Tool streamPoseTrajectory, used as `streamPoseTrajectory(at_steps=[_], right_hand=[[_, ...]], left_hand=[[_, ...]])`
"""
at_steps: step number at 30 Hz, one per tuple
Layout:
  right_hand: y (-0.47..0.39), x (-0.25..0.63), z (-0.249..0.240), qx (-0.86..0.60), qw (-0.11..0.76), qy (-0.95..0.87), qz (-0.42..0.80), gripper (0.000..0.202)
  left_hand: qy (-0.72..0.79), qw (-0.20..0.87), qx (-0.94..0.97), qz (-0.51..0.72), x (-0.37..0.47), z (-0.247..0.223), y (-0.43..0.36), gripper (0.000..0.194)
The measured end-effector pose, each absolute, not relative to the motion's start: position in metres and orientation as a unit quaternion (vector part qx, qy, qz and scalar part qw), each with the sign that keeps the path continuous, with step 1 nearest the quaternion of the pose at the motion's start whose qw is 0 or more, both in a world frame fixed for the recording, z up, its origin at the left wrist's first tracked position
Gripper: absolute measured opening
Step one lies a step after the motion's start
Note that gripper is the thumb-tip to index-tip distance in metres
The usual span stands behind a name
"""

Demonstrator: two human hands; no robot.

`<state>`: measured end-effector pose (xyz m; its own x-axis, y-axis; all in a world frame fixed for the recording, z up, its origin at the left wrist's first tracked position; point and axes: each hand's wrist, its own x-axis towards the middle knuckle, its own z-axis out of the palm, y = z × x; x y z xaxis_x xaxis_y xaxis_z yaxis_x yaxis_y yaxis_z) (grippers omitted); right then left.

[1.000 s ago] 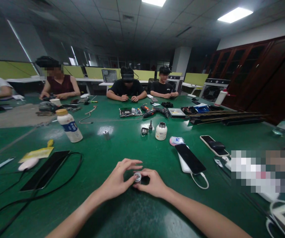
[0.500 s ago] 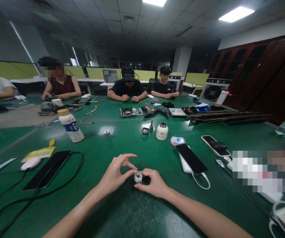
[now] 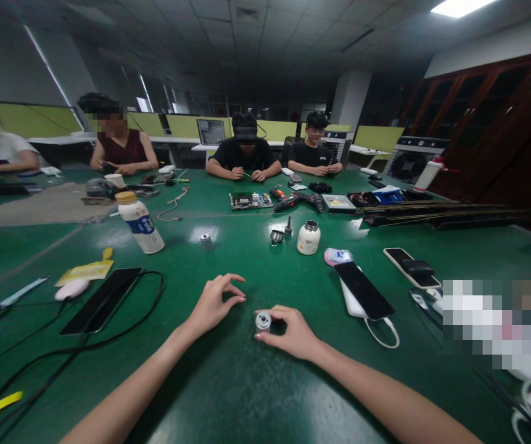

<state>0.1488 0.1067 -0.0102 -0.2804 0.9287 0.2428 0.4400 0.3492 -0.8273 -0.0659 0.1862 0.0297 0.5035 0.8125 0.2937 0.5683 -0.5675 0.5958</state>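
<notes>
My right hand point(image 3: 294, 334) has its thumb and fingers closed around the sides of a small silver motor point(image 3: 263, 324). This motor is a short metal cylinder standing upright on the green table, its round end face with a dark centre turned up. To its left is my left hand point(image 3: 214, 302), apart from the motor, with thumb and fingers spread and nothing between them. A similar silver cylinder point(image 3: 206, 242) stands farther back on the table. Beyond my hands are a small metal cup-like lid point(image 3: 276, 237) with a ring and a cream-coloured flask point(image 3: 309, 238) without a cap.
A milk bottle point(image 3: 141, 225), a tablet point(image 3: 101, 302) and black cables lie left. To the right are a phone point(image 3: 364, 291) on a white power bank and another phone point(image 3: 412, 268). Farther back are a circuit board point(image 3: 250, 201) and a power drill point(image 3: 314, 201). Several people sit opposite.
My left hand has moved away from the motor, leftward and slightly up. My right hand still holds the motor. The whole view has shifted a little.
</notes>
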Motion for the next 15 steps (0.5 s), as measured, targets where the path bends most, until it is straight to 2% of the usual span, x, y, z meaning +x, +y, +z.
streamPoseTrajectory(at_steps=[4,8,15], right_hand=[[0.106,0.148,-0.012,-0.466,0.380,-0.735,0.311,0.031],[0.106,0.148,-0.014,-0.465,0.389,-0.737,0.298,0.024],[0.106,0.149,-0.013,-0.452,0.395,-0.740,0.304,0.023]], left_hand=[[0.372,0.242,0.833,0.331,-0.049,0.050,0.160,0.030],[0.337,0.244,0.856,0.308,-0.038,0.056,0.141,0.025],[0.339,0.238,0.864,0.287,-0.037,0.053,0.139,0.026]])
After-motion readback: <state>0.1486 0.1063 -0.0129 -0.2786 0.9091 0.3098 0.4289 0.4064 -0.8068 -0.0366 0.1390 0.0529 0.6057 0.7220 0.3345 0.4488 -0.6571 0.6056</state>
